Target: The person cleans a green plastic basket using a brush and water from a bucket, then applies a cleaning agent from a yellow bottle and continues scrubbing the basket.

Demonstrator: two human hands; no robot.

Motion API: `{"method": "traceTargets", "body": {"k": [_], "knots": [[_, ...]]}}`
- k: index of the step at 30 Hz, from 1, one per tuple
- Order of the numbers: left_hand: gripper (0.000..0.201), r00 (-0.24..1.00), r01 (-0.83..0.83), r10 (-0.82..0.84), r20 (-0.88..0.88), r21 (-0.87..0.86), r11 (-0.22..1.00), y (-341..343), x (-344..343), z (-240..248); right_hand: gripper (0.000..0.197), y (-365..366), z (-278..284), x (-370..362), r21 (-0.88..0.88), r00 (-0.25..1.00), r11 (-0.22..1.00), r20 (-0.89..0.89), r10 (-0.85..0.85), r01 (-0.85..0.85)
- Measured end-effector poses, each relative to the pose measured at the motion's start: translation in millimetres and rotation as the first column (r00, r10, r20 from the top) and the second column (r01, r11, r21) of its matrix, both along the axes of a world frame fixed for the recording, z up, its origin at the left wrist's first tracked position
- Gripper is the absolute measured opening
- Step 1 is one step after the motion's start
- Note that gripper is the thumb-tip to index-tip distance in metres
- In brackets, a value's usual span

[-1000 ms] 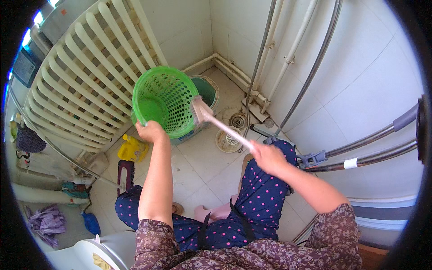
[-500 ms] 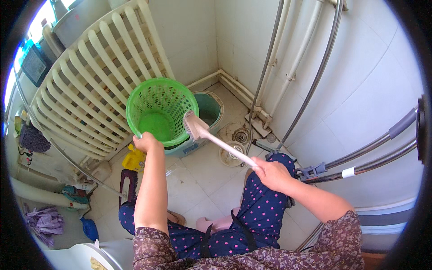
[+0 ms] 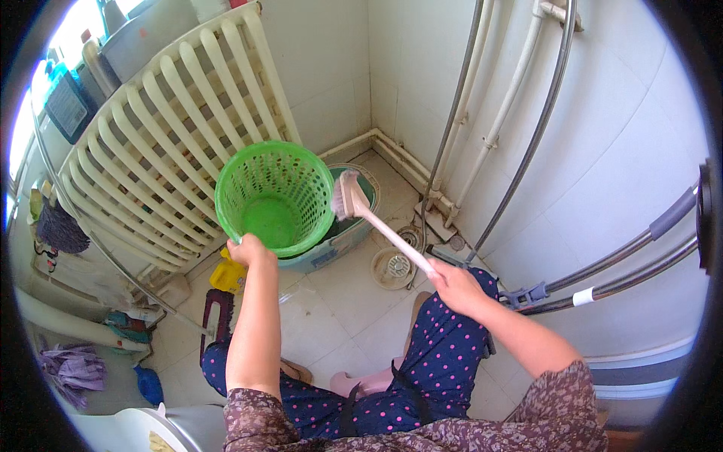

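Observation:
My left hand (image 3: pixel 252 251) is closed on the near rim of a green plastic basket (image 3: pixel 275 218) with holes in its wall. The basket is tilted so that its inside faces me, and it hangs over a blue-green tub (image 3: pixel 331 254) on the floor. In my right hand (image 3: pixel 458 288) is the pale pink handle of a long scrub brush (image 3: pixel 392 237). Its bristled head stands just right of the basket's rim, above the tub; whether it touches the rim I cannot tell.
A cream radiator (image 3: pixel 173 132) lines the left wall. Beside the basket stand a yellow container (image 3: pixel 227 273) and a dark long-handled item (image 3: pixel 217 316). A round floor drain (image 3: pixel 393 267) lies right of the tub. Pipes (image 3: pixel 512 98) and hoses run down the right wall.
The brush head has moved right, slightly away from the basket's rim. The basket stays in my left hand, a little lower in view, and the whole view has shifted slightly.

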State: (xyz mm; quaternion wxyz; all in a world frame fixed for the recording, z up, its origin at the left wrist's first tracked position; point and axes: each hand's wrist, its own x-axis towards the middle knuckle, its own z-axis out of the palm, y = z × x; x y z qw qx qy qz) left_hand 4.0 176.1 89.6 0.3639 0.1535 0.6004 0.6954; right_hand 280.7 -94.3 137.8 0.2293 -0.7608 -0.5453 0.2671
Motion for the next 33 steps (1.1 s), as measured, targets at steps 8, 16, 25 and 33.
{"method": "traceTargets", "body": {"k": [8,16,25,33], "knots": [[0.021,0.930,0.131,-0.125,-0.346,-0.005,0.991,-23.7,4.2,-12.1,0.022,100.8,-4.8,0.8,0.074,0.996,0.994,0.009,-0.086,0.085],[0.028,0.973,0.098,-0.091,-0.214,0.021,0.995,-18.8,9.1,-20.5,0.028,65.0,-18.8,-18.8,0.047,0.988,0.988,0.035,-0.151,0.150],[0.025,0.867,0.206,-0.162,-0.471,0.043,0.978,-36.6,28.0,-27.4,0.033,100.4,-25.8,-40.4,0.100,0.986,0.982,-0.055,-0.158,0.163],[0.025,0.908,0.126,-0.114,-0.402,0.004,0.992,-19.1,22.7,-18.0,0.032,61.8,-42.2,-47.3,0.057,0.976,0.979,-0.100,-0.191,0.197]]}}
